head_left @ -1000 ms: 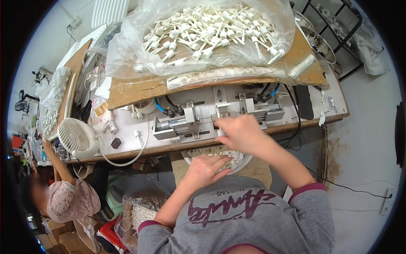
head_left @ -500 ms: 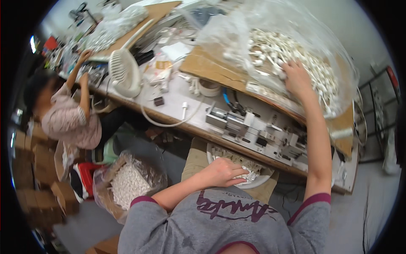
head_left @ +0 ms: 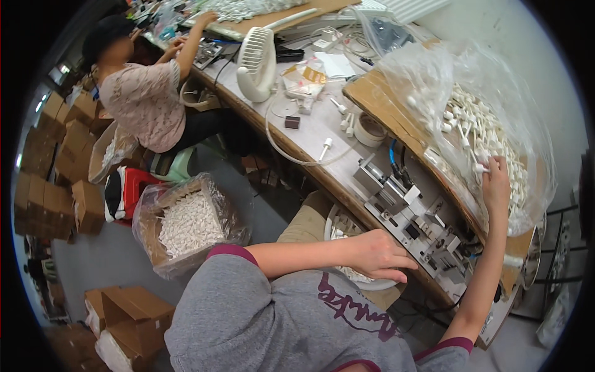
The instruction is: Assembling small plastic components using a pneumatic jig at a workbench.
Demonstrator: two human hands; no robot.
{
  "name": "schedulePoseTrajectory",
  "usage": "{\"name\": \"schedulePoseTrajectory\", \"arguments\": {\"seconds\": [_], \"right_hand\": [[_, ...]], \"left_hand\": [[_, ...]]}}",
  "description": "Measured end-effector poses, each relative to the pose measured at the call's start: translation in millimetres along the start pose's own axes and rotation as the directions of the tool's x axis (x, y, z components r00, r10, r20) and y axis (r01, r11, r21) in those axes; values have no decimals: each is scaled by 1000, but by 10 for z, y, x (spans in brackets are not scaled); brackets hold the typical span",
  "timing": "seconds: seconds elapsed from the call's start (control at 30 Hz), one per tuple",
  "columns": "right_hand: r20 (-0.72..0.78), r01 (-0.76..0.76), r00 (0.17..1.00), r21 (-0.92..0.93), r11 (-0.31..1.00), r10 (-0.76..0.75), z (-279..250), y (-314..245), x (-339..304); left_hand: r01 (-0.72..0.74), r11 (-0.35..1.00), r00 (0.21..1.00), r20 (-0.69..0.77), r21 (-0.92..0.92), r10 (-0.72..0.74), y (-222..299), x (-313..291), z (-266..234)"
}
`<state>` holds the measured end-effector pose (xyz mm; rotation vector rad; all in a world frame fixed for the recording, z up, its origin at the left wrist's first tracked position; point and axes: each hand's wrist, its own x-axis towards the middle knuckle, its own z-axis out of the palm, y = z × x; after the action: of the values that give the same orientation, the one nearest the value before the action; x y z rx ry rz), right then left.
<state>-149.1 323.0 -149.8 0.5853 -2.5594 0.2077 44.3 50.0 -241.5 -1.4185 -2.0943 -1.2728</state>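
White piece (head_left: 480, 168): edge of pile (head_left: 486, 133), at fingertips of right hand (head_left: 498, 186) | Right hand: fingers bent together, firm grip cannot be told | Left hand (head_left: 378, 253): fingers loosely spread above bowl (head_left: 375, 286) | Handling, judged: light, stiff, smooth, slightly slippery, not fragile; hold by thick end.

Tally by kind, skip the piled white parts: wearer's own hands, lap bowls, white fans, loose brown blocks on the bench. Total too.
Wearer's hands: 2 (left hand, right hand)
Lap bowl: 1
White fan: 1
Loose brown block: 1
Total: 5
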Motion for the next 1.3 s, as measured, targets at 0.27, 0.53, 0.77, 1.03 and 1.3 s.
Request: {"name": "schedulePoseTrajectory", "arguments": {"seconds": [0.27, 0.53, 0.77, 1.03, 1.3], "right_hand": [[320, -371, 895, 146, 917, 311, 68, 237, 64], [15, -288, 957, 159, 944, 289, 274, 755, 11], [406, -497, 867, 652, 572, 290, -345, 11, -187], [494, -496, 866, 868, 5, 80, -500, -922, -960], [334, -414, 775, 910, 32, 536, -415, -820, -1294]], "left_hand": [[105, 994, 993, 65, -43, -102, -30, -34, -123], [111, 993, 994, -19, 41, -110, -60, 107, -162], [369, 828, 782, -341, -422, -522, -322, 705, -348], [372, 317, 830, 160, -872, -534, -314, 838, -404], [406, 731, 855, -55, -548, -516, -96, 503, -357]]}}
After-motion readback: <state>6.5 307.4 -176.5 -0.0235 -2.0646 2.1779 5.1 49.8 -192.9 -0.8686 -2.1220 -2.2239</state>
